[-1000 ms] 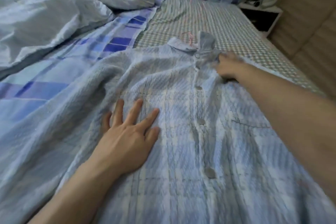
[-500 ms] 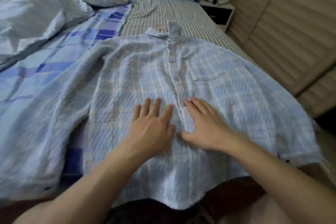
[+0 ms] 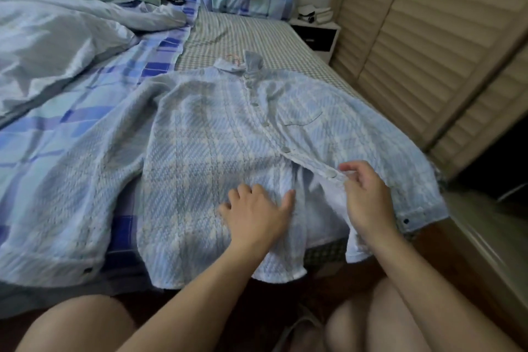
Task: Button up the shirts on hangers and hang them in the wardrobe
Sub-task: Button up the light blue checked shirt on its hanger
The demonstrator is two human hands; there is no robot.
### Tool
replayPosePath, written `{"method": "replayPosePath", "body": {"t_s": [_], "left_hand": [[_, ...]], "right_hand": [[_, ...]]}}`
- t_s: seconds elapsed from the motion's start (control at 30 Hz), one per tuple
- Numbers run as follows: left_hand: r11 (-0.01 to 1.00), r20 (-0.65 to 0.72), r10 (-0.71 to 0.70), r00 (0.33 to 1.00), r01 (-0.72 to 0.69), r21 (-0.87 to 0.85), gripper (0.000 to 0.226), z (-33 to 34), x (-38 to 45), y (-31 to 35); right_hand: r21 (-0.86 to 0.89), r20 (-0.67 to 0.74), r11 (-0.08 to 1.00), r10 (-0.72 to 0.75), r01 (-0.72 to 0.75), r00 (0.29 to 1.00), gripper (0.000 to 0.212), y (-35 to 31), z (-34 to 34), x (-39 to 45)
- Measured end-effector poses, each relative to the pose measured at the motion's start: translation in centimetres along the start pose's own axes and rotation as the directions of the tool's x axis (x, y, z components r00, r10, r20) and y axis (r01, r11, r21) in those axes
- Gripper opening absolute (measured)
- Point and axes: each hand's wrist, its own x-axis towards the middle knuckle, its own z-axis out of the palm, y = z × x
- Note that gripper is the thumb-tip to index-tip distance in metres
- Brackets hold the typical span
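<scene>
A light blue plaid shirt (image 3: 217, 134) lies face up on the bed, collar away from me, hem hanging over the near edge. Its upper buttons look fastened; the placket gapes open at the bottom. A pink hanger hook (image 3: 235, 58) pokes out at the collar. My left hand (image 3: 254, 214) lies on the left front panel near the hem, fingers curled into the cloth. My right hand (image 3: 367, 197) pinches the right placket edge beside the lowest button (image 3: 331, 174) and lifts it slightly.
A crumpled pale duvet (image 3: 57, 43) and blue checked sheet (image 3: 94, 111) cover the bed's left side. Pillows (image 3: 245, 0) sit at the head. Slatted wardrobe doors (image 3: 434, 46) stand along the right, a nightstand (image 3: 317, 33) beyond. My bare knees are at the bottom.
My right hand came back from the collar to the lower placket and now pinches its edge. My left hand slid toward the hem. The view pulled back from the bed.
</scene>
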Motion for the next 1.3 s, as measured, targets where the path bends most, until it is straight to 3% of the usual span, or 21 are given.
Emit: {"method": "replayPosePath", "body": {"t_s": [0.03, 0.13, 0.2, 0.27, 0.33, 0.4, 0.53, 0.6, 0.7, 0.77, 0.87, 0.93, 1.03, 1.13, 1.3], "left_hand": [[1.000, 0.014, -0.027, 1.000, 0.027, 0.002, 0.076, 0.0, 0.1, 0.5], [1.000, 0.002, 0.014, 1.000, -0.014, 0.028, 0.039, -0.2, 0.0, 0.5], [0.995, 0.064, 0.067, 0.996, -0.062, -0.076, 0.018, -1.5, 0.2, 0.0], [0.972, 0.088, 0.128, 0.988, -0.108, -0.210, 0.017, -3.4, 0.4, -0.5], [0.934, 0.089, 0.126, 0.988, -0.088, -0.345, 0.022, -4.8, 0.3, -1.2], [0.904, 0.126, 0.103, 0.987, -0.041, -0.425, 0.024, -5.3, -0.2, -2.2], [0.911, 0.102, 0.140, 0.985, -0.088, -0.403, 0.034, -5.3, -0.5, -3.3], [0.919, 0.050, 0.159, 0.986, -0.129, -0.372, 0.041, -5.8, -0.4, -3.4], [0.941, -0.018, 0.212, 0.977, -0.209, -0.265, 0.044, -6.8, -0.6, -3.5], [0.921, -0.079, 0.199, 0.977, -0.214, -0.325, 0.040, -7.6, -0.5, -3.4], [0.760, 0.005, 0.072, 0.997, -0.051, -0.648, 0.033, -7.7, -0.1, -3.5], [0.677, 0.124, 0.061, 0.990, 0.051, -0.734, 0.026, -6.5, -0.4, -3.4], [0.512, 0.212, 0.041, 0.976, 0.162, -0.844, 0.018, -4.8, -1.1, -2.8], [0.279, 0.358, 0.061, 0.932, 0.328, -0.902, 0.034, -4.1, -1.4, -3.1], [-0.011, 0.491, 0.048, 0.870, 0.492, -0.871, 0.028, -4.3, -1.8, -3.6]], "right_hand": [[-0.045, 0.059, 0.998, -0.047, 0.050, 0.997, 0.015, -0.8, -0.3, 0.2], [-0.365, 0.339, 0.895, -0.128, 0.256, 0.932, 0.045, -2.9, -0.7, 1.1], [-0.477, 0.383, 0.784, -0.221, 0.397, 0.897, 0.032, -3.5, -1.3, 1.7], [-0.413, 0.312, 0.805, -0.316, 0.427, 0.896, 0.004, -4.2, -2.7, 2.1], [-0.355, 0.258, 0.857, -0.293, 0.373, 0.921, 0.019, -4.6, -3.5, 2.1], [-0.293, 0.273, 0.922, -0.173, 0.253, 0.946, 0.027, -4.6, -2.8, 1.2], [-0.109, 0.306, 0.994, 0.048, -0.015, 0.951, 0.028, -3.6, 0.4, -0.6], [-0.051, 0.325, 0.998, 0.052, -0.038, 0.944, 0.015, -3.9, 1.0, -0.8], [-0.180, 0.375, 0.984, 0.071, -0.003, 0.924, 0.006, -4.5, 1.4, -1.1], [-0.243, 0.248, 0.970, 0.038, 0.024, 0.968, 0.012, -4.6, 1.2, -0.8], [-0.055, 0.009, 0.998, -0.032, 0.032, 0.999, 0.019, -5.3, 0.0, -0.2], [0.047, 0.051, 0.998, -0.051, 0.049, 0.997, 0.017, -6.1, 0.4, -0.7], [-0.113, 0.223, 0.983, -0.117, 0.144, 0.968, 0.016, -6.0, 3.1, -2.4], [-0.298, 0.209, 0.899, -0.267, 0.321, 0.941, 0.009, -4.3, 4.9, -3.6], [-0.218, 0.159, 0.935, -0.247, 0.278, 0.956, 0.009, -3.6, 5.6, -4.1]]}}
